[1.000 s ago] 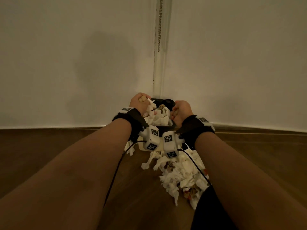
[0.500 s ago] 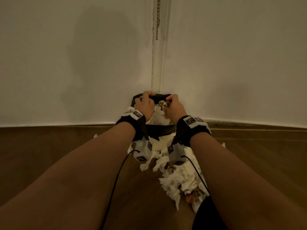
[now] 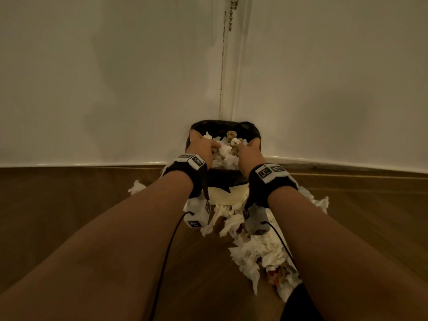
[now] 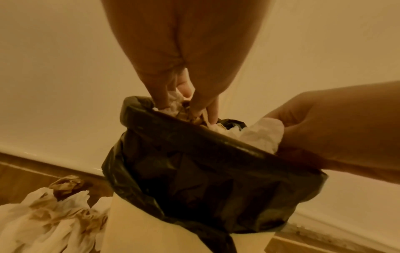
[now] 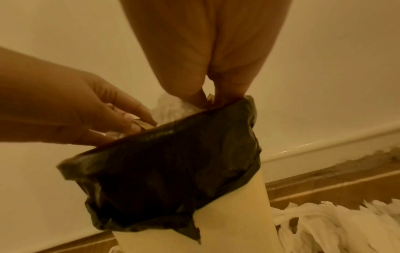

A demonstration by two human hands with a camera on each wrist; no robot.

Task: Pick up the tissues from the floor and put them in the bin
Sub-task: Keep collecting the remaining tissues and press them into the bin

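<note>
The tissues in both hands sat inside the mouth of the bin, a cream container lined with a black bag in the corner of the room. Half a second earlier the hands were higher, over the far rim; now they had dropped into the opening and spread a little apart. The left hand was at the left side of the opening, its fingers pointing down and pinching crumpled white and brown-stained paper just inside the rim. The right hand was at the right side, its fingers curled round a white wad at the near rim. More tissues lay in a pile on the floor in front of the bin, between the forearms and toward the right, touching its base, with a smaller clump to the left. The wooden floor met the white walls at a pale skirting line, and a bead chain hung in the corner above the bin.
</note>
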